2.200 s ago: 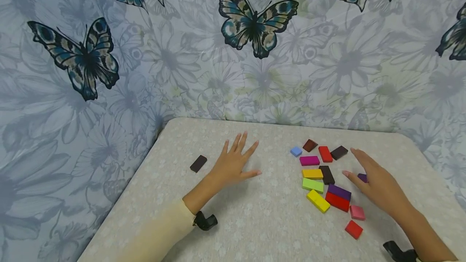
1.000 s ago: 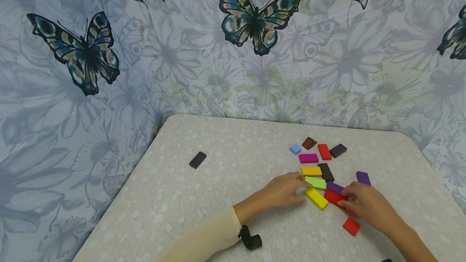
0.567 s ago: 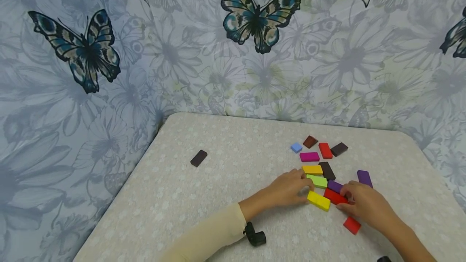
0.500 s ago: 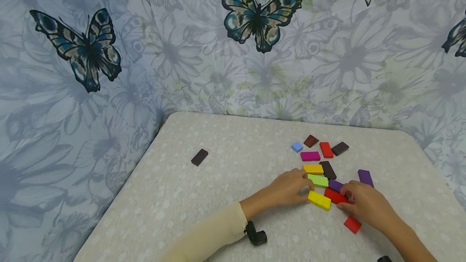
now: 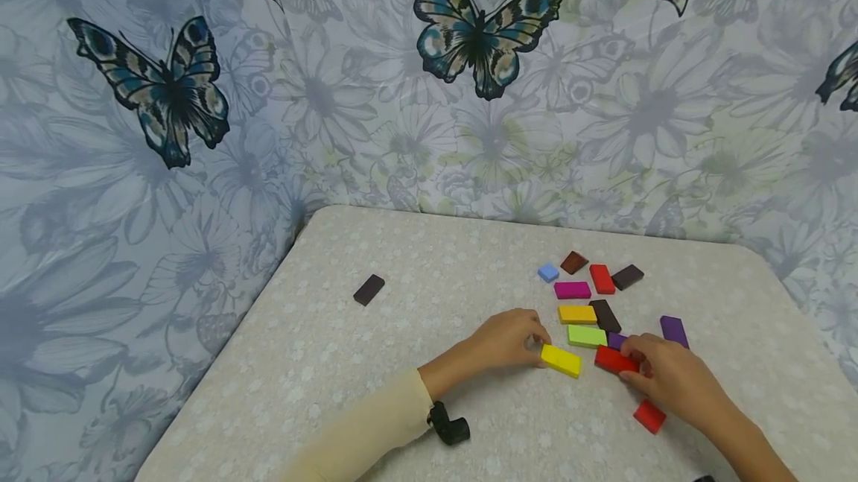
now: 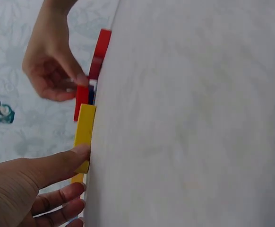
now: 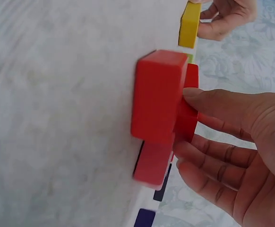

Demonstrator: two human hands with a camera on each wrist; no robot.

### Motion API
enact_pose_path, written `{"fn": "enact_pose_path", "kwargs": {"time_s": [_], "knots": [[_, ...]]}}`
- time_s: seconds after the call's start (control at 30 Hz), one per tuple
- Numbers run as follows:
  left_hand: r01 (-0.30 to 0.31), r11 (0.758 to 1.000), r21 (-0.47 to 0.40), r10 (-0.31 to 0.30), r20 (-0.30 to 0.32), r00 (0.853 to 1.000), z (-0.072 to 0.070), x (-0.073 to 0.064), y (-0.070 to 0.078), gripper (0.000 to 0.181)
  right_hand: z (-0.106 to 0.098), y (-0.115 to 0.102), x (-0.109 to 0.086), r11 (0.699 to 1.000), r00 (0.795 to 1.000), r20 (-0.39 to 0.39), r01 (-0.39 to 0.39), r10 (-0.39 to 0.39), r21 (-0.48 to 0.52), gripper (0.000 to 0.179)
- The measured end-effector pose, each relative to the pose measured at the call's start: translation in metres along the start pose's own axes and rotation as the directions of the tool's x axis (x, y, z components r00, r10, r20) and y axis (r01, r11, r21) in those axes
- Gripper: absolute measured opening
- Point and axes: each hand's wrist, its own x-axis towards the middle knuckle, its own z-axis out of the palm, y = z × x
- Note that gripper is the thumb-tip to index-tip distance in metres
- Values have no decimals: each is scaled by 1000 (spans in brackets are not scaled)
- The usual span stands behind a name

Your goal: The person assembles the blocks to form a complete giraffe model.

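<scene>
My left hand [image 5: 506, 338] pinches the left end of a bright yellow block [image 5: 561, 361], thumb on its near side in the left wrist view. Across from it, my right hand [image 5: 673, 374] grips the right end of a long red block [image 5: 611, 360] between thumb and fingers. A purple block [image 5: 615, 340] lies just behind the red one, partly covered by my right fingers. Beyond the yellow block sits a lime green block [image 5: 587, 336]. A shorter red block [image 5: 649, 416] lies nearest me. The right wrist view also has a pink block [image 7: 154, 163], which my right hand hides from the head view.
Farther back are orange-yellow [image 5: 576, 314], dark brown [image 5: 605, 315], magenta [image 5: 573, 290], light blue [image 5: 548, 273] and more blocks. Another purple block [image 5: 674, 331] lies behind my right hand. One dark block [image 5: 369, 290] is alone at left. A butterfly-print wall [image 5: 429, 169] borders the table [image 5: 429, 266].
My left hand came right from the table's left half, took the yellow block and drew it left, away from the red one. My right hand came down onto the long red block.
</scene>
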Motion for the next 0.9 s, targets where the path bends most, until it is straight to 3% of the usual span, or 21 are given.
{"fn": "enact_pose_path", "kwargs": {"time_s": [0.23,0.47,0.7,0.9], "knots": [[15,997,-81,-19,-45,999,-16,-19,-38,32,-6,-6,-4,998,998,-39,55,-54,30,33],[112,978,-173,-131,-102,986,-34,-53,-88,33,-5,-30,14,987,987,-39,158,-157,37,29],[146,957,-249,-187,-147,971,-49,-79,-123,33,7,-60,30,963,962,-46,268,-267,20,26],[155,945,-287,-206,-156,966,-59,-89,-142,31,19,-92,46,972,972,35,231,-232,35,26]]}}
